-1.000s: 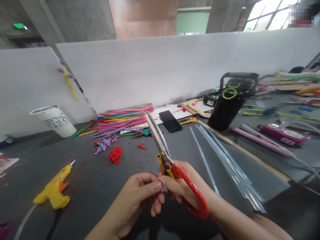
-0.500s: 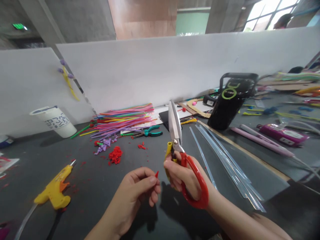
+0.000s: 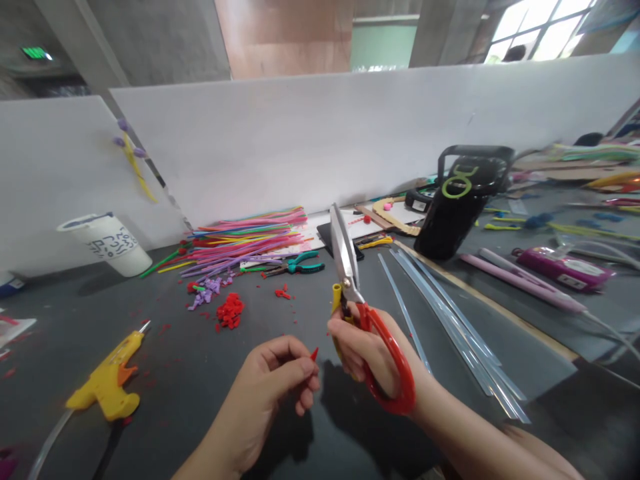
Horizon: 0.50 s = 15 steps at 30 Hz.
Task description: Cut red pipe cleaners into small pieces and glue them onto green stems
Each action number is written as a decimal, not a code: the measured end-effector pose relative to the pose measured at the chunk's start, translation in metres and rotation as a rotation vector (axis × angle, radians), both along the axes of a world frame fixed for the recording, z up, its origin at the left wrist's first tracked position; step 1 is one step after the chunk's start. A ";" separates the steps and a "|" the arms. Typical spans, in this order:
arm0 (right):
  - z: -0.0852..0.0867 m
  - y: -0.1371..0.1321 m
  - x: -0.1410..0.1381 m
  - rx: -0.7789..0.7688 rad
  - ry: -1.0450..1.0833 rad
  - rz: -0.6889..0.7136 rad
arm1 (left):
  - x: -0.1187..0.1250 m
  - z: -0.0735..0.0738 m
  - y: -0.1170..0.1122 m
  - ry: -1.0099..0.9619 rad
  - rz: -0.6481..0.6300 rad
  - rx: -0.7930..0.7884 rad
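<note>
My left hand (image 3: 280, 373) pinches a small pointed red piece (image 3: 315, 354) between thumb and forefinger. Just to its right, my right hand (image 3: 363, 347) is closed around red-handled scissors (image 3: 345, 253), their blades together and pointing up and away from me. A yellow tube-like part (image 3: 337, 298) is also in this hand, along its left side; its kind I cannot make out. Beyond my hands lie a heap of small red pieces (image 3: 231, 311), a few more red bits (image 3: 283, 292) and some purple pieces (image 3: 210, 291) on the dark table.
A yellow glue gun (image 3: 107, 383) lies at left, before a white cup (image 3: 107, 244). Coloured fuzzy stems (image 3: 245, 240) and teal-handled pliers (image 3: 299, 265) are near the white partition (image 3: 280, 147). Clear glue sticks (image 3: 450, 313) and a black bottle (image 3: 453, 210) stand or lie at right.
The scissor blades lean slightly further left. Both hands keep their hold and have hardly moved; the whole view has shifted a little.
</note>
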State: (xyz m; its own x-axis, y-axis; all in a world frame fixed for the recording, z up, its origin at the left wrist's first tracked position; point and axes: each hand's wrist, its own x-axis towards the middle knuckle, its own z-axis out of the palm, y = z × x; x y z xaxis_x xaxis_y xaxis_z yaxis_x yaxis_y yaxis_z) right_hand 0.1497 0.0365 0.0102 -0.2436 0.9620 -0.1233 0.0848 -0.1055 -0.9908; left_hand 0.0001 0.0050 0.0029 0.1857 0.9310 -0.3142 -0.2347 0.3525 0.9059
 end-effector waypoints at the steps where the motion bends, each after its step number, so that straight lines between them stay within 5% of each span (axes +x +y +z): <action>1: 0.000 0.001 0.001 -0.009 -0.008 0.017 | 0.001 0.001 0.000 0.019 0.020 0.006; 6: -0.001 -0.002 -0.004 -0.063 -0.062 0.125 | 0.004 0.002 0.000 0.144 0.069 0.033; 15: -0.002 -0.001 -0.001 -0.037 -0.022 0.069 | 0.002 0.000 -0.001 0.472 0.077 0.266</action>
